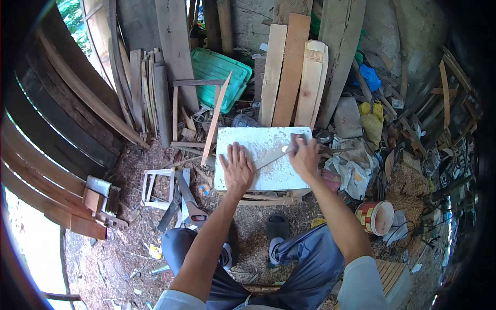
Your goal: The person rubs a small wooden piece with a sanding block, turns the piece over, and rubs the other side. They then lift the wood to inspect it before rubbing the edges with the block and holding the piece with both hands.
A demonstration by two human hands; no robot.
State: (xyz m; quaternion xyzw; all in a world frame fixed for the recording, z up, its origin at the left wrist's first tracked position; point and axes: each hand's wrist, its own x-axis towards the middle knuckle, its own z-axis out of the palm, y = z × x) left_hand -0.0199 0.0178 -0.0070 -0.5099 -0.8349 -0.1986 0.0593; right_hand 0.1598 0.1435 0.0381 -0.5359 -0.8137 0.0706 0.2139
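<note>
A white rectangular board [268, 182], scuffed and strewn with light shavings, lies on a low wooden stand in front of me. My left hand [238, 169] rests palm down on its left part, fingers stretched out. My right hand [306, 156] is closed around the dark handle of a handsaw [269, 156] at the board's right side. The saw's grey tapered blade lies slantwise across the board, its narrow end close to my left thumb. Part of the handle is hidden under my right fingers.
Another handsaw [189, 198] and a small white frame [158, 188] lie on the shaving-covered ground at left. Planks [293, 72] and a green plastic lid [222, 77] lean at the back. A bucket [381, 218] stands at right, near a crumpled white sack [354, 166].
</note>
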